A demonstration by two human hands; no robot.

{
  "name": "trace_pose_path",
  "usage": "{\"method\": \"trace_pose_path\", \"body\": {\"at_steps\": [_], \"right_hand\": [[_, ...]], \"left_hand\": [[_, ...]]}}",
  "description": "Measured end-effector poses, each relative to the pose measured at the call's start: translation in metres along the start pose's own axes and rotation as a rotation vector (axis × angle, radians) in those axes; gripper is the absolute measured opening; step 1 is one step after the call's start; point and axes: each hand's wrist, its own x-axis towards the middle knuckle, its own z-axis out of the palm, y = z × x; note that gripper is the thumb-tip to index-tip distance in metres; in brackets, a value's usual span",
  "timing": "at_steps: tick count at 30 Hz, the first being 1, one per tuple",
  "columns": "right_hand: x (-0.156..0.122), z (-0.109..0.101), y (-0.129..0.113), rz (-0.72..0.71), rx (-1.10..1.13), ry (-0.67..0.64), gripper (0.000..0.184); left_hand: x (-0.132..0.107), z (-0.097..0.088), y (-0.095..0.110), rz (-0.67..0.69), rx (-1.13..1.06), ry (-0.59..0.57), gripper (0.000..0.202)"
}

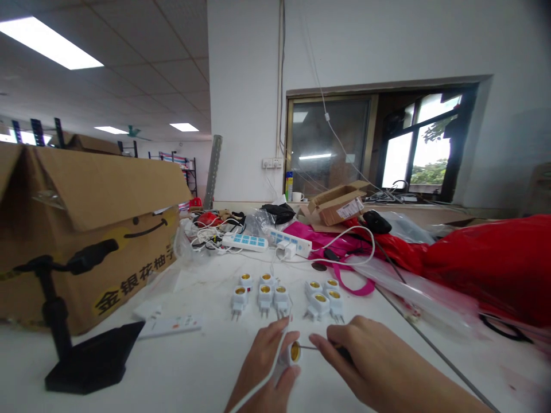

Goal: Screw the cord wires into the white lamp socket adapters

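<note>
Pinching a smooth white socket [283, 357] with a round brass-coloured lining, the left hand's [262, 360] fingers sit near the front of the white surface [193, 367]; right hand [365, 355] fingers curl round a dark handle [344, 354] — mostly covered — its thin metal shaft [307, 347] at the socket's mouth. Nine similar sockets [319, 305] sit behind in clusters, metal prongs showing on some. Printed cardboard box [116, 183] cut off at left, contents hidden; smaller carton [340, 211] at back, insides unclear.

Left hand [259, 360] and right hand [364, 351] curl, close together.
</note>
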Motion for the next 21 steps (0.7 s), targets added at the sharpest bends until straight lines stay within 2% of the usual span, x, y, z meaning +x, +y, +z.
{"method": "trace_pose_path", "body": {"at_steps": [4, 9, 14, 17, 19, 21], "right_hand": [[0.003, -0.005, -0.004, -0.033, -0.088, -0.013, 0.046], [0.004, -0.004, -0.001, -0.052, -0.054, -0.030, 0.035], [0.002, -0.015, -0.002, -0.081, -0.045, -0.045, 0.008], [0.000, -0.018, -0.010, -0.080, -0.052, -0.034, 0.017], [-0.001, -0.015, -0.015, -0.060, -0.062, -0.019, 0.015], [0.001, -0.011, -0.019, -0.047, -0.068, 0.001, 0.022]], "left_hand": [[0.000, -0.001, 0.006, 0.058, 0.055, -0.011, 0.057], [-0.003, -0.002, 0.009, -0.050, 0.040, 0.038, 0.053], [-0.006, 0.000, 0.008, -0.015, 0.118, -0.002, 0.055], [-0.006, 0.001, 0.007, -0.024, 0.147, -0.037, 0.055], [-0.006, 0.000, 0.006, -0.032, 0.158, -0.045, 0.054], [-0.005, 0.000, 0.003, -0.038, 0.166, -0.038, 0.054]]}}
